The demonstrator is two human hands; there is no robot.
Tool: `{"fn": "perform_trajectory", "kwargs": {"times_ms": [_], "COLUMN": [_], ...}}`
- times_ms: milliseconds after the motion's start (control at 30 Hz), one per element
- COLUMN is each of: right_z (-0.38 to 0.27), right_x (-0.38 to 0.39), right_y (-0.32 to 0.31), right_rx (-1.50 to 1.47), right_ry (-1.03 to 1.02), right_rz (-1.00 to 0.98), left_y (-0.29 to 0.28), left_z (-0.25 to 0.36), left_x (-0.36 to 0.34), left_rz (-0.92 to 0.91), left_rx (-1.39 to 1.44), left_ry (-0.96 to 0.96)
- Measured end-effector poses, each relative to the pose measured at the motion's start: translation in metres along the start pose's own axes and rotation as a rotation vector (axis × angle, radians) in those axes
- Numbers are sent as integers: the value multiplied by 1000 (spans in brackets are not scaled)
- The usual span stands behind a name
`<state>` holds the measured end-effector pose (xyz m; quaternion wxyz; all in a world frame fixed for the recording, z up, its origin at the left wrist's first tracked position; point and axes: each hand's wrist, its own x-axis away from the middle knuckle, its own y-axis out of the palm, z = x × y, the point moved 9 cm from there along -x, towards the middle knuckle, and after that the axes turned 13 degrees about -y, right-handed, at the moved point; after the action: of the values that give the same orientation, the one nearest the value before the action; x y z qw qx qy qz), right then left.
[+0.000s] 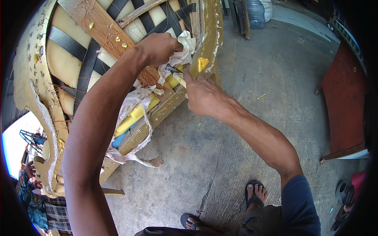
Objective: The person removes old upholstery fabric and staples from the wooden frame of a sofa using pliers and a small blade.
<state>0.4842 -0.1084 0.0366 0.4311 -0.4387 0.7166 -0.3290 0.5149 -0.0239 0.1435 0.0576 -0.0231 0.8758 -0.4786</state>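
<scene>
A gold-painted chair frame (206, 37) lies stripped in front of me, with dark webbing straps (67, 42) woven across pale foam. My left hand (161, 48) is closed in a fist on torn white cloth (185, 46) at the frame's inner corner. Just below it, my right hand (206, 94) grips a tool with a pale yellow handle (179, 79) and a dark metal end (172, 69). That metal end meets the cloth beside the rail; its exact shape is partly hidden. Yellow foam (136, 116) and a frayed white strip (147, 135) hang along the near rail.
A wooden slat (104, 29) with loose threads and yellow scraps crosses the frame. To the right, a reddish-brown panel (344, 102) stands on the concrete floor (252, 129). A large clear bottle (256, 15) is at the back. Another person's patterned sleeve (31, 204) shows at lower left.
</scene>
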Motion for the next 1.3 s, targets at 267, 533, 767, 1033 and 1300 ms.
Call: {"fn": "perform_trajectory", "kwargs": {"times_ms": [267,533,767,1033,1300], "right_z": [48,36,27,60,32], "right_x": [9,30,168,101,15], "right_y": [50,33,95,57,18], "right_rx": [-450,-496,-481,-551,-724], "right_ry": [207,225,274,225,152], "right_rz": [-40,-52,-200,-120,-111], "left_y": [12,16,7,1,-4], "left_z": [4,13,20,8,7], "left_x": [7,6,7,8,10], "left_rz": [0,83,35,49,14], "left_rx": [-60,-47,-35,47,53], "left_ry": [-93,53,24,-102,-118]}}
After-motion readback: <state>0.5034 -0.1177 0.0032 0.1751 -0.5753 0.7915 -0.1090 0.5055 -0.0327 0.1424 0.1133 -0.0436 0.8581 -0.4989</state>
